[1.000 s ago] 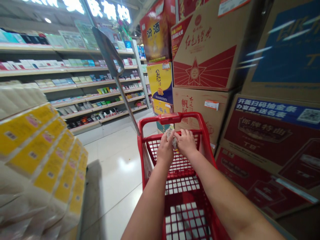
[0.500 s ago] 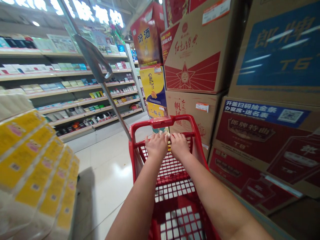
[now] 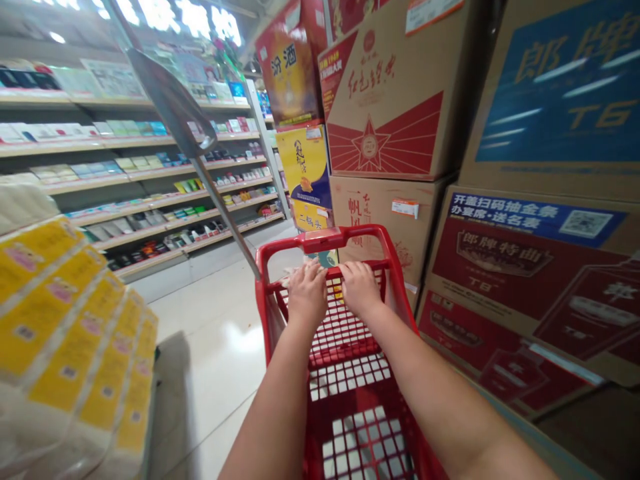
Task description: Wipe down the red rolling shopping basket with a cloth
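Plainly, the right hand [image 3: 360, 288] grasps the crossbar [image 3: 381, 265] near the red cart's [image 3: 401, 280] far edge; the left hand [image 3: 307, 292] clasps a pale wad [image 3: 288, 274] there.

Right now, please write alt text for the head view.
A person's left hand and right hand rest on a red shopping cart, something pale beside the left hand. Stacked cartons stand on the right; wrapped yellow packs and stocked shelves line the left.
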Available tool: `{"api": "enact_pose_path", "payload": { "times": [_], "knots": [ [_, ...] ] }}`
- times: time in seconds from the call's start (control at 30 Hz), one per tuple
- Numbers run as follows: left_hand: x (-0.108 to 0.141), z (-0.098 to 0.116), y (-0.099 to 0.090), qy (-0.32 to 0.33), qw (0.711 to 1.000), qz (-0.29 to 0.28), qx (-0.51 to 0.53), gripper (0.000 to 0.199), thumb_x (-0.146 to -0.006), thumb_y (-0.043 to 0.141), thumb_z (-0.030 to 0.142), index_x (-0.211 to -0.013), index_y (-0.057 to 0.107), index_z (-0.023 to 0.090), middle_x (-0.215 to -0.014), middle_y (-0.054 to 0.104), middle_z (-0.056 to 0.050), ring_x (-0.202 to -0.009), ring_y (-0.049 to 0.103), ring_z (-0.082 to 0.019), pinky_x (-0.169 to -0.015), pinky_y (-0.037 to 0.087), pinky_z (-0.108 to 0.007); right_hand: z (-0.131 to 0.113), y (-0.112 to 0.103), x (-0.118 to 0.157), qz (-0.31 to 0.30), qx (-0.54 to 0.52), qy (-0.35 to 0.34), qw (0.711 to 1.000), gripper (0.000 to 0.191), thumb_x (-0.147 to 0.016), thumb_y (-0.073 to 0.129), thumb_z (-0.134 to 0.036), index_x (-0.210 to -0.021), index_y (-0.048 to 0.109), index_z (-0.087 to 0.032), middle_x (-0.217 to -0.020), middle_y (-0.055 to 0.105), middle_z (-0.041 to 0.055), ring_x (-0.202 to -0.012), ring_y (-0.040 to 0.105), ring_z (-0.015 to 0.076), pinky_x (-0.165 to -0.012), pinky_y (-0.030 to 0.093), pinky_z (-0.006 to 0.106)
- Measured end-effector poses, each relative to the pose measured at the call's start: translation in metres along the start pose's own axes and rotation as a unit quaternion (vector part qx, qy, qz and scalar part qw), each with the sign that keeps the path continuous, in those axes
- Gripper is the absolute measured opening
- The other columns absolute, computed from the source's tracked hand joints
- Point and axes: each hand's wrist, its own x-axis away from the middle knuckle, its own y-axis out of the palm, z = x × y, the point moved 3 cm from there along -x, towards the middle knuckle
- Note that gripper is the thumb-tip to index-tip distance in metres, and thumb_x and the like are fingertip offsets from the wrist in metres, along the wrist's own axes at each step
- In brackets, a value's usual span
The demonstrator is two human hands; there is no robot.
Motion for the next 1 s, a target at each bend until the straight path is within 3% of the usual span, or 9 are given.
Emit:
{"api": "enact_pose_path", "payload": {
  "times": [0.17,0.33,0.4,0.5,0.53,0.7,0.87,1.0],
  "knots": [
    [0.001,-0.01,0.003,-0.128,0.991,0.031,-0.021,0.038,-0.095,0.038,0.027,-0.128,0.058,0.023,-0.135,0.056,-0.007,-0.124,0.048,-0.03,-0.108,0.031,-0.055,0.0,0.003,0.0,0.002,0.01,-0.001,1.0,0.044,-0.083,0.046,-0.014,-0.125,0.057,-0.011,-0.124,0.059,0.0118,-0.115,0.046,0.0248,-0.105,0.028,0.038],
    [-0.001,0.009,0.008,0.01,0.999,0.011,0.028,0.04,-0.094,0.039,0.022,-0.131,0.054,0.026,-0.139,0.053,-0.003,-0.128,0.045,-0.023,-0.113,0.027,-0.045,-0.001,0.003,-0.001,-0.003,0.02,0.009,1.0,0.04,-0.087,0.043,-0.016,-0.124,0.057,-0.012,-0.123,0.06,0.0119,-0.114,0.046,0.0247,-0.105,0.028,0.039],
    [-0.001,0.004,0.006,-0.018,0.999,0.018,0.036,0.038,-0.095,0.039,0.026,-0.129,0.056,0.026,-0.135,0.057,-0.002,-0.125,0.048,-0.022,-0.111,0.03,-0.043,-0.001,0.001,0.0,-0.004,0.014,0.005,1.0,0.041,-0.087,0.044,-0.016,-0.125,0.057,-0.013,-0.124,0.059,0.0113,-0.115,0.045,0.0242,-0.106,0.028,0.038],
    [0.0,-0.008,0.002,-0.137,0.989,0.049,0.022,0.037,-0.096,0.036,0.031,-0.124,0.06,0.023,-0.124,0.063,-0.007,-0.118,0.053,-0.025,-0.104,0.037,-0.044,0.0,0.0,0.0,-0.002,0.009,0.003,1.0,0.043,-0.085,0.046,-0.015,-0.126,0.056,-0.012,-0.126,0.058,0.011,-0.117,0.044,0.0241,-0.107,0.026,0.037],
    [0.0,-0.008,0.001,-0.147,0.987,0.054,0.02,0.037,-0.097,0.035,0.031,-0.122,0.061,0.022,-0.123,0.064,-0.008,-0.117,0.053,-0.026,-0.104,0.036,-0.044,0.0,0.0,0.0,-0.003,0.009,0.006,1.0,0.043,-0.085,0.046,-0.015,-0.127,0.056,-0.012,-0.126,0.058,0.0112,-0.117,0.044,0.0242,-0.108,0.026,0.037],
    [0.002,0.012,0.005,-0.015,0.999,0.022,0.037,0.034,-0.095,0.041,0.03,-0.124,0.059,0.029,-0.136,0.056,-0.002,-0.126,0.046,-0.022,-0.113,0.026,-0.042,0.0,0.001,0.0,-0.008,0.012,0.013,1.0,0.039,-0.088,0.043,-0.016,-0.124,0.057,-0.013,-0.123,0.059,0.012,-0.115,0.045,0.0238,-0.106,0.027,0.038],
    [0.005,0.001,0.003,-0.158,0.986,0.056,0.005,0.036,-0.097,0.035,0.033,-0.121,0.061,0.025,-0.124,0.063,-0.008,-0.12,0.05,-0.027,-0.108,0.03,-0.048,0.0,0.0,0.001,-0.005,0.007,0.011,1.0,0.042,-0.085,0.046,-0.015,-0.125,0.056,-0.013,-0.125,0.058,0.0113,-0.116,0.044,0.0232,-0.106,0.027,0.037],
    [0.003,0.009,0.005,-0.053,0.997,0.041,0.03,0.032,-0.095,0.043,0.033,-0.12,0.062,0.027,-0.134,0.056,-0.004,-0.125,0.047,-0.025,-0.112,0.026,-0.046,-0.001,0.001,0.0,-0.007,0.018,0.017,1.0,0.038,-0.088,0.044,-0.016,-0.123,0.058,-0.013,-0.123,0.059,0.0117,-0.116,0.045,0.0234,-0.106,0.027,0.038]
  ]
}}
